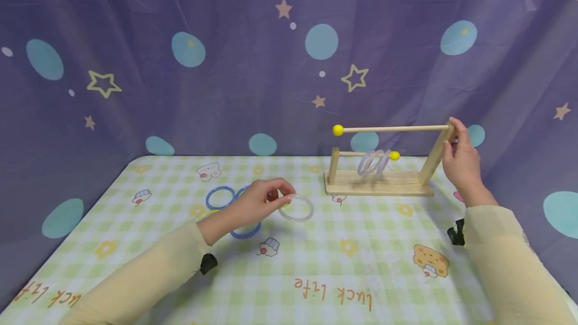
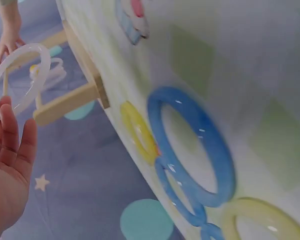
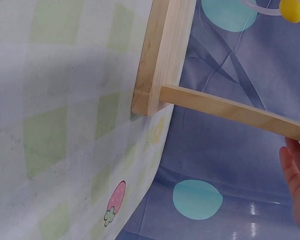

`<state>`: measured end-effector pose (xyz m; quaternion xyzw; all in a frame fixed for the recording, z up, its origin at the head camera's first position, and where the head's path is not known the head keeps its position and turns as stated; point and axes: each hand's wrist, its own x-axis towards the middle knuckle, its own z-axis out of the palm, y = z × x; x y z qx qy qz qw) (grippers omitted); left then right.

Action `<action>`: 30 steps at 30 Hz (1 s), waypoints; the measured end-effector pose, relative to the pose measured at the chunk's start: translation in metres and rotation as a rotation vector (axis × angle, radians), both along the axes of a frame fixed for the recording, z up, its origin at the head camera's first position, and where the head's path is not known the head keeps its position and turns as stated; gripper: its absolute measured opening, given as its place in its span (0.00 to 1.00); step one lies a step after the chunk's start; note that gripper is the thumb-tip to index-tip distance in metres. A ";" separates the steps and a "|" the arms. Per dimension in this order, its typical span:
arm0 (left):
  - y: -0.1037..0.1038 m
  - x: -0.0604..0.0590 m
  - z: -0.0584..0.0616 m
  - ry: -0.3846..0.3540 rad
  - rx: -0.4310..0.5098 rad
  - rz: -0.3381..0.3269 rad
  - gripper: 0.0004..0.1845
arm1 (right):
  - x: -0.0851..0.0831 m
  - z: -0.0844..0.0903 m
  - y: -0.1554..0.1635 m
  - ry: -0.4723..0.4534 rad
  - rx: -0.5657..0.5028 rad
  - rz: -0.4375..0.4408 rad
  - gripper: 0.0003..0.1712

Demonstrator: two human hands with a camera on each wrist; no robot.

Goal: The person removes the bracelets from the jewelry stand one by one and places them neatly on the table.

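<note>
My left hand point(image 1: 281, 195) pinches a clear plastic ring point(image 1: 296, 208) by its rim, low over the checked tablecloth point(image 1: 316, 265). In the left wrist view the clear ring point(image 2: 20, 80) stands off my fingertips point(image 2: 10, 125), clear of the cloth. Behind the hand lie two blue rings point(image 1: 220, 197); the wrist view shows a blue ring point(image 2: 190, 145) overlapping a yellow ring point(image 2: 137, 130). My right hand point(image 1: 453, 149) grips the top of the slanted post of a wooden rack point(image 1: 379, 184). Clear rings point(image 1: 374, 162) hang on its lower rod. The upper rod point(image 1: 393, 128) is bare.
Both rods end in a yellow ball point(image 1: 337, 130). The rack's base point(image 3: 162, 55) stands near the table's far right edge, close to the purple curtain point(image 1: 253, 64) that encloses the table. Another yellow ring point(image 2: 255, 220) lies beside the blue ones.
</note>
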<state>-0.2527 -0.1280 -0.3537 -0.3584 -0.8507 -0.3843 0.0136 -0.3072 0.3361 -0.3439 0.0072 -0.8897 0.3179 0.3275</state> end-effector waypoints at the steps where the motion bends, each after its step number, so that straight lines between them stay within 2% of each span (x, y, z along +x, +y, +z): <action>1: -0.002 -0.001 -0.001 -0.004 -0.009 -0.001 0.05 | 0.000 0.000 0.000 -0.002 0.001 0.001 0.32; 5: -0.007 -0.003 -0.007 -0.035 -0.053 -0.024 0.05 | -0.001 0.001 -0.001 -0.006 0.002 0.006 0.32; 17: -0.014 -0.014 -0.025 -0.127 -0.148 -0.149 0.05 | -0.001 0.000 0.000 -0.009 0.005 0.000 0.32; 30: -0.003 -0.031 -0.039 -0.044 -0.394 -0.163 0.01 | -0.002 -0.004 0.003 0.011 0.020 0.002 0.31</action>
